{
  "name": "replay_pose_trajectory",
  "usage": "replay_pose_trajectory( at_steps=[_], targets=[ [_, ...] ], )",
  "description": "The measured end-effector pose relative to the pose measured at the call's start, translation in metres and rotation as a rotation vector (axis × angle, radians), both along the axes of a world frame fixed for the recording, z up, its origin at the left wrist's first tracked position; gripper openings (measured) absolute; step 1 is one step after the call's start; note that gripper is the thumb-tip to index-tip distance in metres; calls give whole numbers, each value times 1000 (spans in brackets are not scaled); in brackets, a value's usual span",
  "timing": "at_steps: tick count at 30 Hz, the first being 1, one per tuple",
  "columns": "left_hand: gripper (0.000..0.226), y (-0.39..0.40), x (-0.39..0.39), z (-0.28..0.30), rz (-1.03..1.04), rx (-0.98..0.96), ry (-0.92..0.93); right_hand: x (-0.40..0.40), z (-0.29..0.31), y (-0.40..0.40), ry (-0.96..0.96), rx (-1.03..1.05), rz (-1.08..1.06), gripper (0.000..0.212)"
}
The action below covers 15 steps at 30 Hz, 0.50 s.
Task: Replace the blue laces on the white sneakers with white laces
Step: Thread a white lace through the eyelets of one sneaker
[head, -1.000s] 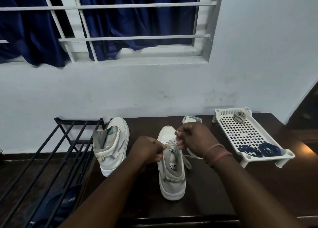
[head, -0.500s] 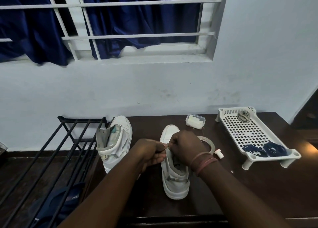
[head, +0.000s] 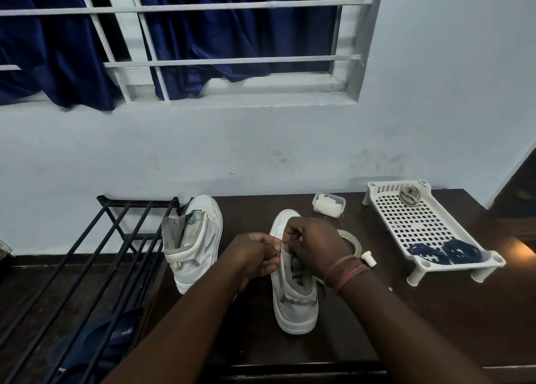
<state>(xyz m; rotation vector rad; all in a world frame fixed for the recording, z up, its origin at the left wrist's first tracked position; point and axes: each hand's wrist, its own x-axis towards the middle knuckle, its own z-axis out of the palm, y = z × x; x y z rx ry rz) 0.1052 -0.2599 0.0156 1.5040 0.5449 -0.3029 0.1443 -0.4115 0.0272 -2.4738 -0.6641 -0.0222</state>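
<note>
A white sneaker [head: 295,299] stands upright on the dark table, toe pointing away from me. My left hand [head: 255,256] and my right hand [head: 313,247] meet over its eyelets, fingers pinched on a thin white lace [head: 280,245] that is mostly hidden by the fingers. A second white sneaker [head: 197,238] leans to the left, unlaced, tongue pulled open. Two bundles of blue laces [head: 443,251] lie at the near end of a white perforated tray [head: 412,224]. A greyish white lace coil [head: 410,195] rests at the tray's far end.
A tape roll [head: 352,243] and a small white cap [head: 368,258] lie right of my right wrist. A clear plastic box [head: 329,205] sits by the wall. A black metal shoe rack [head: 95,261] stands left of the table, a dark blue slipper [head: 95,343] beneath it.
My right hand has moved left and down from beside the toe to meet my left hand over the eyelets. The tape roll and plastic box came into view.
</note>
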Motion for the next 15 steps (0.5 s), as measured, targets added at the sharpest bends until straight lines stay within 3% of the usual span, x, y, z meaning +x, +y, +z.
replay_pose_trajectory(
  at_steps=[5,8,9,12,13,15],
  targets=[
    [23,-10,2,0,-48,47,7,1,-1,-2,29,52,-41,23],
    [28,-7,10,12,-1,231,-94,-1,-3,-6,81,-104,-198,37],
    [28,-4,13,17,72,216,-143,-2,-2,-9,156,-158,-254,45],
    [27,7,16,35,376,-234,-267,-3,0,-12,329,-238,-331,53],
    [28,13,15,38,423,-304,-273,-3,1,-13,345,-249,-339,51],
    [27,28,14,36,370,-157,-185,-3,2,-11,357,-263,-347,46]
  ],
)
